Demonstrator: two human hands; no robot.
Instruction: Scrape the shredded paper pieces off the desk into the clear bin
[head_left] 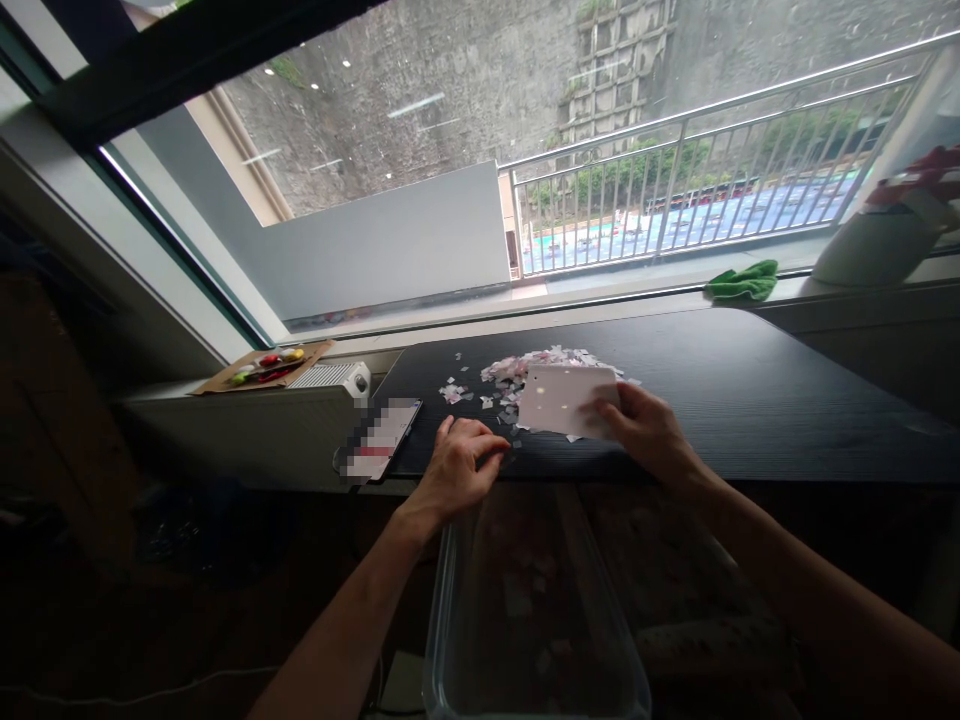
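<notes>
My right hand (pixel 641 425) grips a pale rectangular card (pixel 559 400) by its right edge, over the front of a heap of small paper scraps (pixel 544 362). Several small marks or holes show on the card. At the table's front edge, my left hand (pixel 463 462) is closed, thumb and fingertips together. Anything between them is too small to make out. A tiny scrap lies by its fingertips. Below both hands stands a clear plastic bin (pixel 442 620), with some paper pieces dimly visible inside.
The dark table (pixel 757 400) runs under a large window. A phone-like device (pixel 386 440), partly blurred out, lies at its left corner. Further left are a white heater (pixel 330 378) and cardboard (pixel 217 378) with colourful items. A green cloth (pixel 742 282) and white bottle (pixel 874 245) sit on the sill.
</notes>
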